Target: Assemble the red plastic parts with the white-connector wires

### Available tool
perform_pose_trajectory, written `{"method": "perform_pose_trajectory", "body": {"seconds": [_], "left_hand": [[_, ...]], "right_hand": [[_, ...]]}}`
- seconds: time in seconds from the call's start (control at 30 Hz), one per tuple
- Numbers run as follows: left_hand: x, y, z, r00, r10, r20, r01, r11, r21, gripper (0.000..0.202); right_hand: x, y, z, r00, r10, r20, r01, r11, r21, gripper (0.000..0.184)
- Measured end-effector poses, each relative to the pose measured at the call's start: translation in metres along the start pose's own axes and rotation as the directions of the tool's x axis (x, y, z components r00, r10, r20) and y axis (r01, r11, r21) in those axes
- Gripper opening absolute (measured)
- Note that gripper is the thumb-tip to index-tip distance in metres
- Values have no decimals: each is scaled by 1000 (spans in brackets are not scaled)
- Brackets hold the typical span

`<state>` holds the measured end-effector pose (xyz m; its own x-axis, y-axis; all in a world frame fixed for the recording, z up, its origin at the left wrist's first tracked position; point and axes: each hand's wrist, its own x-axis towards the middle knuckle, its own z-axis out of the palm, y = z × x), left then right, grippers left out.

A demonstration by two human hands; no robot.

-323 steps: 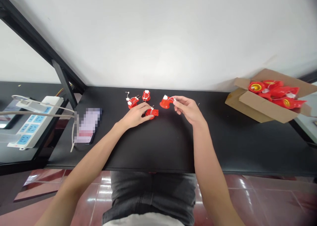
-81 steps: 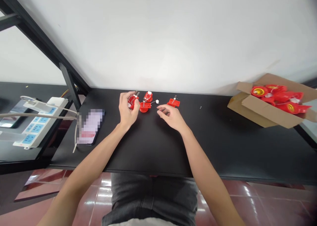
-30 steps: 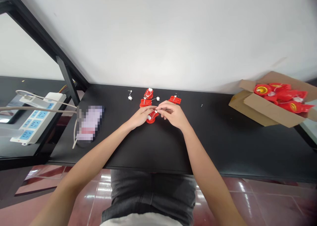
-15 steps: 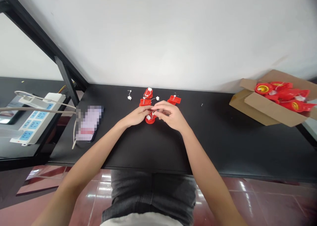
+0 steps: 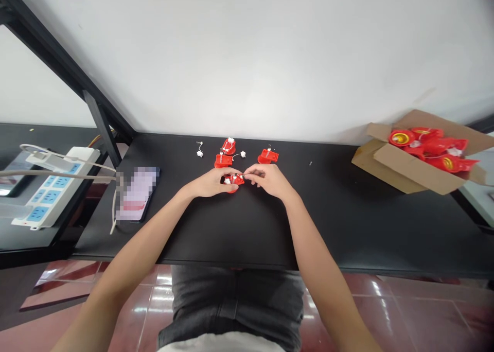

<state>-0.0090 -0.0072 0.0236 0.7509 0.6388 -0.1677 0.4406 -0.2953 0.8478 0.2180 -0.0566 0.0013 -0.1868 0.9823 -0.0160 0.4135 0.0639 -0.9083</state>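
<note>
On the black table (image 5: 347, 223), my left hand (image 5: 208, 182) is closed on a small red plastic part (image 5: 232, 180) with a white connector. My right hand (image 5: 270, 179) pinches at the right end of that same part, where a thin wire shows. Just behind my hands lie three more red parts: one (image 5: 223, 160) on the left, one (image 5: 228, 146) at the back and one (image 5: 267, 157) on the right. A loose white connector on a wire (image 5: 199, 152) lies farther left.
An open cardboard box (image 5: 389, 161) with several red parts stands at the right end of the table. A phone (image 5: 137, 195) lies at the left end. A white power strip (image 5: 50, 187) with cables sits on the neighbouring table. A small screw (image 5: 310, 163) lies alone.
My left hand picked a red part from the back group and brought it to the middle; my right hand joined it. Both hands have since stayed together on it, shifting only slightly.
</note>
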Motion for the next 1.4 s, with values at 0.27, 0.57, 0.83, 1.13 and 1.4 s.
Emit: {"method": "perform_pose_trajectory", "body": {"seconds": [0.27,0.57,0.83,1.13,1.4], "left_hand": [[-1,1,2,999,34,3,-34,999,-8,44],[-7,2,-12,999,-14,-49,9,995,-101,31],[-2,0,-8,991,49,-123,-57,997,-60,25],[1,-9,-3,965,220,-146,-182,955,234,30],[5,-14,-1,955,231,-185,-194,961,198,30]], "right_hand": [[3,-2,6,986,-121,-111,123,992,12,17],[0,-4,2,986,-143,-89,142,990,-16,24],[-3,-7,3,996,-40,78,40,999,-6,31],[-1,-1,6,997,-77,1,77,997,18,27],[-1,2,2,995,-103,11,104,994,-16,25]]}}
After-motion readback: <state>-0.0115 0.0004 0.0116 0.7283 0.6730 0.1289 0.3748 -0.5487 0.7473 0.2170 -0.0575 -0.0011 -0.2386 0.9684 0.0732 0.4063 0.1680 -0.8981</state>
